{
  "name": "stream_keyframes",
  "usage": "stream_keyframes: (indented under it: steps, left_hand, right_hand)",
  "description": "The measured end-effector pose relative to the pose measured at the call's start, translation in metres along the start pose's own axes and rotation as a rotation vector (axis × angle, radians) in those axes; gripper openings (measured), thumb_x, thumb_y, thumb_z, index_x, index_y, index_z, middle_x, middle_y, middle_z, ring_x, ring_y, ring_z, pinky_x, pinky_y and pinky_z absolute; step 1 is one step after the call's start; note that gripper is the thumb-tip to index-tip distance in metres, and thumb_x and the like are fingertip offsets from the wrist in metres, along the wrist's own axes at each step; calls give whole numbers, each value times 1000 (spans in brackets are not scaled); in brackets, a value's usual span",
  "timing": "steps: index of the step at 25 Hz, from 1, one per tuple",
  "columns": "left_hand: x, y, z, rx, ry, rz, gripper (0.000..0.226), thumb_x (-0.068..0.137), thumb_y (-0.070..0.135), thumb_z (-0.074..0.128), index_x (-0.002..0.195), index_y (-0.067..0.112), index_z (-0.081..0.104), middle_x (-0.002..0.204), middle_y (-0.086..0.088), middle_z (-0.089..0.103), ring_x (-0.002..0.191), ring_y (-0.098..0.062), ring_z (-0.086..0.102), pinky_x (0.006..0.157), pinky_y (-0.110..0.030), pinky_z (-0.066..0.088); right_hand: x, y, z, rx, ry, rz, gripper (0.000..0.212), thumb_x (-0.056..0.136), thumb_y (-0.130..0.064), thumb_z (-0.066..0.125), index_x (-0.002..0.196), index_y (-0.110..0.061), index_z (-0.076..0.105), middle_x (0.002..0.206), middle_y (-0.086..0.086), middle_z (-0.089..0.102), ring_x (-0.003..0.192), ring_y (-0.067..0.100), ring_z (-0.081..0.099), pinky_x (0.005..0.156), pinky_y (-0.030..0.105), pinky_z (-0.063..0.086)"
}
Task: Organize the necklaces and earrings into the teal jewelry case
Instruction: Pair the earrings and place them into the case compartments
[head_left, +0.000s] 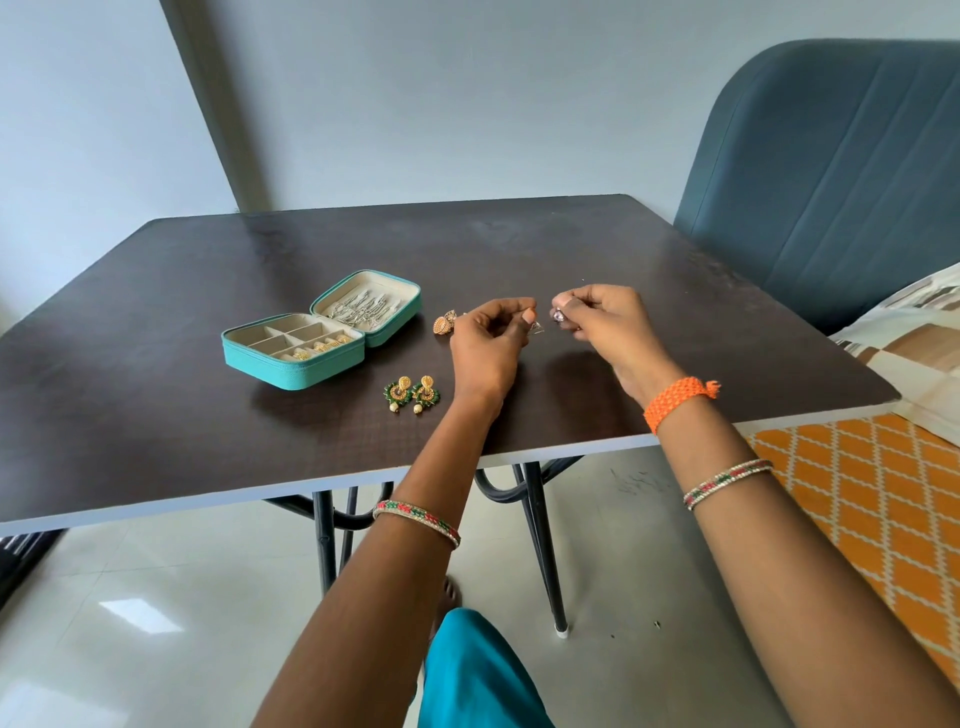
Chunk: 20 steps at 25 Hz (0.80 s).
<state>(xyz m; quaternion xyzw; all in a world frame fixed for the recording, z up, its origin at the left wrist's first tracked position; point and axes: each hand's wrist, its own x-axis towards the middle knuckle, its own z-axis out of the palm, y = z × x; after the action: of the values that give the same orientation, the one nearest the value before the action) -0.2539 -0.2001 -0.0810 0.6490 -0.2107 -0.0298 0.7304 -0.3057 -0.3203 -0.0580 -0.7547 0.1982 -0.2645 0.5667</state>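
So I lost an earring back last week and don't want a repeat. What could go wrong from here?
1. Both hands, left hand and right hand, pinch tiny pieces above the dark table; a dropped piece might bounce off and be hard to spot.
2. The left forearm passes close to the green earrings, so drawing it back could sweep them toward the near edge.
3. The gold earrings sit half hidden behind the left hand and could get knocked.

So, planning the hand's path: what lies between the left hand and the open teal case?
In the head view, gold earrings lie on the table between the left hand and the case, right beside the hand.
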Motion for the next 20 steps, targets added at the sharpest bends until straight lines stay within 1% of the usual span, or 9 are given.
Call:
stream_keyframes:
  steps: [3, 5, 7, 9, 11, 13, 15, 18, 20]
  left_hand:
    - [-3, 2, 0, -1, -40, -6, 15, 88, 11, 64, 101, 6, 70, 82, -1, 69, 73, -7, 61, 69, -22, 55]
    - [-5, 4, 0, 26, -73, 8, 13, 88, 13, 65, 99, 8, 71, 84, -6, 70, 75, -10, 62, 68, -25, 54]
    - [-6, 7, -1, 42, -114, 34, 11, 87, 13, 66, 96, 9, 71, 84, -8, 71, 75, -13, 63, 65, -26, 54]
    - [-6, 8, 0, 49, -122, 36, 9, 87, 12, 67, 93, 7, 71, 81, -9, 70, 72, -15, 63, 60, -24, 53]
    - [-6, 7, 0, 67, -100, 21, 12, 86, 12, 67, 93, 3, 71, 80, -12, 69, 69, -15, 60, 59, -22, 52]
    - [-5, 6, 0, 85, -108, 21, 14, 86, 12, 67, 95, 2, 72, 83, -15, 70, 69, -15, 60, 61, -23, 52]
    - [-5, 5, -1, 76, -135, 23, 14, 87, 11, 67, 97, 3, 72, 87, -15, 72, 73, -15, 61, 66, -26, 53]
    - [-5, 4, -4, 42, -130, 28, 14, 86, 8, 67, 98, 5, 72, 86, -8, 72, 77, -12, 63, 74, -28, 54]
    - [-9, 5, -8, -4, -101, 1, 15, 86, 6, 66, 100, 4, 71, 82, -4, 70, 76, -11, 62, 72, -24, 56]
  right_hand:
    - [-11, -8, 2, 275, -111, 190, 15, 94, -15, 56, 80, -15, 61, 78, 3, 63, 70, 10, 59, 66, 20, 47]
    - [-14, -11, 3, 419, -130, 261, 15, 95, -12, 54, 80, -12, 59, 79, 6, 61, 72, 13, 58, 68, 22, 48]
    - [-16, -12, 4, 483, -128, 289, 18, 95, -9, 51, 78, -11, 58, 78, 7, 60, 73, 14, 58, 69, 23, 49]
    - [-17, -10, 6, 471, -127, 280, 18, 95, -7, 51, 78, -11, 58, 78, 7, 60, 73, 14, 59, 67, 23, 51]
    - [-18, -5, 8, 398, -87, 223, 15, 93, -4, 53, 82, -11, 59, 82, 7, 62, 74, 14, 61, 62, 21, 53]
    - [-18, 0, 7, 318, -25, 146, 14, 91, -1, 57, 83, -12, 62, 86, 8, 65, 77, 15, 65, 60, 21, 55]
    - [-20, 1, 7, 268, 5, 86, 13, 89, 0, 59, 85, -10, 65, 85, 8, 67, 77, 14, 66, 61, 21, 56]
    - [-23, -3, 4, 231, -40, 52, 12, 89, 1, 59, 95, -7, 66, 86, 8, 68, 76, 12, 66, 62, 18, 55]
    - [-25, -6, -1, 179, -70, 34, 12, 88, -1, 61, 94, -8, 67, 86, 9, 69, 75, 10, 66, 63, 18, 54]
